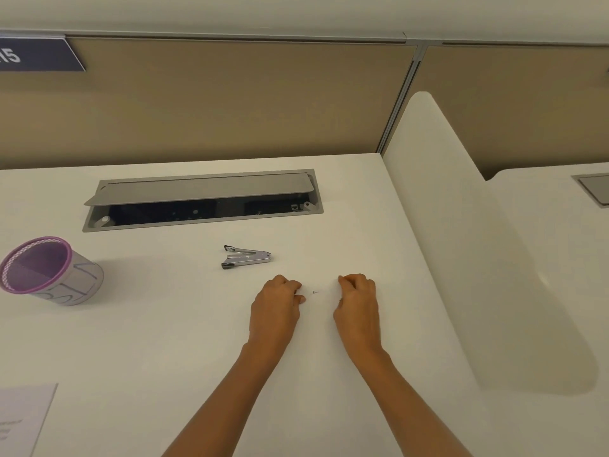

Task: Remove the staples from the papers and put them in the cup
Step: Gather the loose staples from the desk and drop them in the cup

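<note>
Your left hand [276,301] and right hand [357,303] rested knuckles-up on the white counter [164,324], near each other, fingers curled under. Each grip was narrow, and whether either pinched anything I cannot tell. Between them lay a tiny dark bent staple [315,292], loose on the surface and touching neither hand; it was too small to make out its shape. Just beyond your left hand sat the silver metal staple remover with black tips [245,257], on its side with its jaws spread. The purple-rimmed mesh cup with a grey patterned wall [49,272] stood far left, well apart from the staple. A white sheet of paper [23,417] lay at the near left corner, partly out of view.
</note>
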Motion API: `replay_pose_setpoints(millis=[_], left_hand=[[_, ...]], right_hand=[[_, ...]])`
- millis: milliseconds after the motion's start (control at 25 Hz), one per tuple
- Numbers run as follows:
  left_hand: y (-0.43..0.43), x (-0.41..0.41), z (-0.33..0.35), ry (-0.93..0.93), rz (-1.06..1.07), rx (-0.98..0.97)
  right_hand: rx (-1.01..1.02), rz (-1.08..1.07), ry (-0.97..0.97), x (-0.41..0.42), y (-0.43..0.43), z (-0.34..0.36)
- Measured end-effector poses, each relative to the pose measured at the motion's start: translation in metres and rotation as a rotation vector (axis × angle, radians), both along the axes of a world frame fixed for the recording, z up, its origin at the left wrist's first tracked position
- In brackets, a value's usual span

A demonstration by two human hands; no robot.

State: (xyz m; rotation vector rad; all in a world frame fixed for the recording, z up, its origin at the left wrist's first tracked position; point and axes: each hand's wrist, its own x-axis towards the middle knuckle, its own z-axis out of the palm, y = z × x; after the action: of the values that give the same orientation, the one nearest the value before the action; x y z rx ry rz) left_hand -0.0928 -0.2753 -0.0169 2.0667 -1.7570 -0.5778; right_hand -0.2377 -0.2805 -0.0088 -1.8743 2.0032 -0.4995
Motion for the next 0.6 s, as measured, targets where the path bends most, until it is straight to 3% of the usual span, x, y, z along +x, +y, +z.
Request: replay_pose_setpoints(millis=[160,320,360,600], left_hand=[[-0.005,-0.020,0.009,0.026,-0.010,-0.015],[-0.008,-0.009,0.014,0.307,0.193,-0.041],[-0.007,-0.001,0.014,0.305,0.210,-0.057],[-0.002,0.018,0.008,0.163,0.173,-0.021]], right_hand=[[0.031,0.142,0.013,0.029,0.004,0.004],[0.057,-0.143,-0.439,0.016,-0.011,0.014],[0.035,-0.172,-0.441,0.009,-0.015,0.015],[0.075,0.189,0.118,0.026,-0.005,0.002]])
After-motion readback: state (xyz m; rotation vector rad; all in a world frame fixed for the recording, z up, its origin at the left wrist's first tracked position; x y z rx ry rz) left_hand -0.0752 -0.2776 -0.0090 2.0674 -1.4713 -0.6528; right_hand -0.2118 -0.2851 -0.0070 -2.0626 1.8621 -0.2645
